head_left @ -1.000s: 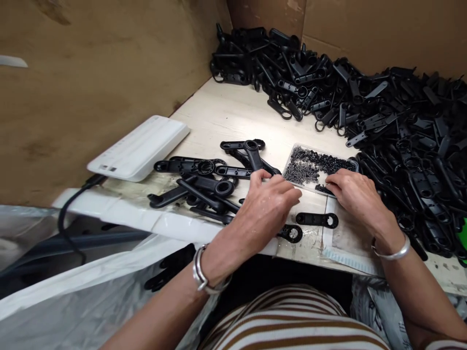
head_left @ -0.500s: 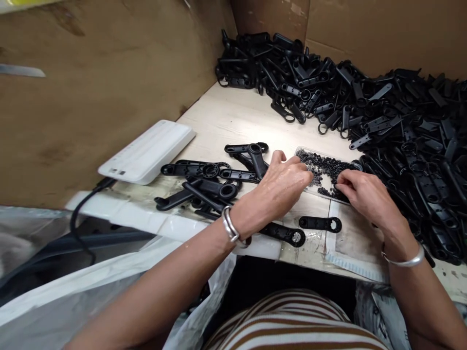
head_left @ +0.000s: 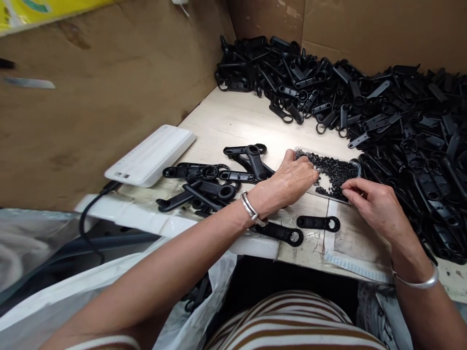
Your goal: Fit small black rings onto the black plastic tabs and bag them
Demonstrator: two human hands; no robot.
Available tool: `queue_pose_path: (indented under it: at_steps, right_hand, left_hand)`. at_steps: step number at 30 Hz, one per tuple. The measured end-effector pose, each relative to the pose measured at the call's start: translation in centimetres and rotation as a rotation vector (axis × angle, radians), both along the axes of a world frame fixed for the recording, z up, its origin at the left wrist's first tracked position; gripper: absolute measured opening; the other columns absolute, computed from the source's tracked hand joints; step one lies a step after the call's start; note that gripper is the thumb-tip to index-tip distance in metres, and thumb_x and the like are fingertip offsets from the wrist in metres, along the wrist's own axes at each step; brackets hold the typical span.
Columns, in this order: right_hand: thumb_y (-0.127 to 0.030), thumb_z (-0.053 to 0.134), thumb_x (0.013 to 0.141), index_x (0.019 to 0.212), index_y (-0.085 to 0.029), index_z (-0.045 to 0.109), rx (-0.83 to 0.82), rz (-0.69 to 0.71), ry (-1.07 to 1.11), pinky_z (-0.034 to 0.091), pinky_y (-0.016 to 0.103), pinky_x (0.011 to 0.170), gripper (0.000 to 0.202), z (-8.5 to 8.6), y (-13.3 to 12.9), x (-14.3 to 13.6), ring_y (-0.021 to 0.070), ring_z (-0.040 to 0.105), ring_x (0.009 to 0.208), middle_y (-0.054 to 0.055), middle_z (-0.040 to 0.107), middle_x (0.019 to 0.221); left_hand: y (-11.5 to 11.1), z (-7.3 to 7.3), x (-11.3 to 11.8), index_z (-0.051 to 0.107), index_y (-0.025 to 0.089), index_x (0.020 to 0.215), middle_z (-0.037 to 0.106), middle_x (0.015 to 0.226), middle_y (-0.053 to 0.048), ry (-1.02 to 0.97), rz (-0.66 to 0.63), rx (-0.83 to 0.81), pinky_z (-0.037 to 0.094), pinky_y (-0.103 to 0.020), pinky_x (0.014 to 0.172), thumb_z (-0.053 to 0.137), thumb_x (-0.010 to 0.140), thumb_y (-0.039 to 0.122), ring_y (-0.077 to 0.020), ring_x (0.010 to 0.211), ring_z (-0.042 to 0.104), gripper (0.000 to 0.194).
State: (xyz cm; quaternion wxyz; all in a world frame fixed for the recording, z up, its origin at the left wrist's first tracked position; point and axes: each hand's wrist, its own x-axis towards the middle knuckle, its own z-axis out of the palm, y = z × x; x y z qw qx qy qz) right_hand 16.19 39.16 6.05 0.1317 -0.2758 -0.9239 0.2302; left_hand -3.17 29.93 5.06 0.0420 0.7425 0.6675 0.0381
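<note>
A shallow clear tray holds many tiny black pieces, with some greyish ones near its left end. Over that left end is my left hand, its fingers curled down; the fingertips are hidden from view. My right hand is at the tray's front right, thumb and index finger pinched together; anything between them is too small to make out. Just in front of the tray lies a black plastic arm with a ring end. A second black arm rests to its left, below my left wrist.
Several black arms lie in a loose cluster left of my left hand. A large heap of black parts fills the back and right. A white cabled device sits at the left by the cardboard wall.
My left hand has shifted slightly right over the tray. My right hand has moved a little right and down, still pinched. The view has tilted slightly.
</note>
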Motion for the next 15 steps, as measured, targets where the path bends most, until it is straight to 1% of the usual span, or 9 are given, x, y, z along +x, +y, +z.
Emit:
queue_pose_path:
  at_steps: [3, 5, 9, 12, 15]
  right_hand:
    - [-0.026, 0.054, 0.089, 0.084, -0.021, 0.068, -0.049, -0.024, 0.014, 0.044, 0.026, 0.063, 0.016, 0.0, -0.1, 0.2, 0.0134, 0.058, 0.057, -0.001, 0.065, 0.066]
    - [-0.026, 0.055, 0.089, 0.085, -0.021, 0.069, -0.063, -0.031, 0.021, 0.044, 0.026, 0.064, 0.016, -0.1, -0.2, 0.2, 0.0130, 0.058, 0.057, -0.001, 0.065, 0.066]
    - [-0.027, 0.056, 0.089, 0.088, -0.021, 0.070, -0.110, -0.038, 0.062, 0.044, 0.026, 0.063, 0.015, -0.5, -0.2, 0.4, 0.0135, 0.058, 0.060, 0.000, 0.066, 0.071]
    - [-0.029, 0.058, 0.087, 0.091, -0.022, 0.072, -0.213, -0.070, 0.109, 0.044, 0.026, 0.059, 0.016, -0.8, -0.2, 0.6, 0.0136, 0.057, 0.060, 0.000, 0.065, 0.070]
    - [-0.031, 0.063, 0.083, 0.090, -0.020, 0.072, -0.357, -0.125, 0.171, 0.043, 0.024, 0.054, 0.016, -0.9, -0.3, 0.8, 0.0128, 0.055, 0.058, 0.000, 0.062, 0.067]
  left_hand:
    - [0.2, -0.1, 0.3, 0.060, 0.013, 0.078, 0.060, 0.074, -0.006, -0.020, -0.005, 0.054, 0.027, -0.038, 0.076, 0.043, 0.082, -0.008, -0.0214, 0.082, 0.053, 0.027]
    - [0.7, -0.3, 0.6, 0.060, 0.013, 0.080, 0.061, 0.076, -0.006, -0.026, -0.038, 0.069, 0.027, -0.038, 0.077, 0.043, 0.085, -0.005, -0.0214, 0.084, 0.053, 0.026]
    - [1.9, -0.6, 1.3, 0.062, 0.013, 0.076, 0.063, 0.078, -0.007, -0.015, -0.093, 0.030, 0.026, -0.038, 0.080, 0.047, 0.084, -0.006, -0.0218, 0.089, 0.053, 0.025]
    - [2.4, -0.6, 1.4, 0.063, 0.012, 0.074, 0.065, 0.080, -0.008, -0.018, -0.090, -0.012, 0.026, -0.039, 0.080, 0.047, 0.083, -0.005, -0.0223, 0.090, 0.054, 0.025]
    - [2.4, -0.2, 1.2, 0.063, 0.012, 0.074, 0.065, 0.079, -0.009, -0.032, -0.080, -0.014, 0.027, -0.039, 0.079, 0.045, 0.082, -0.006, -0.0220, 0.090, 0.055, 0.026]
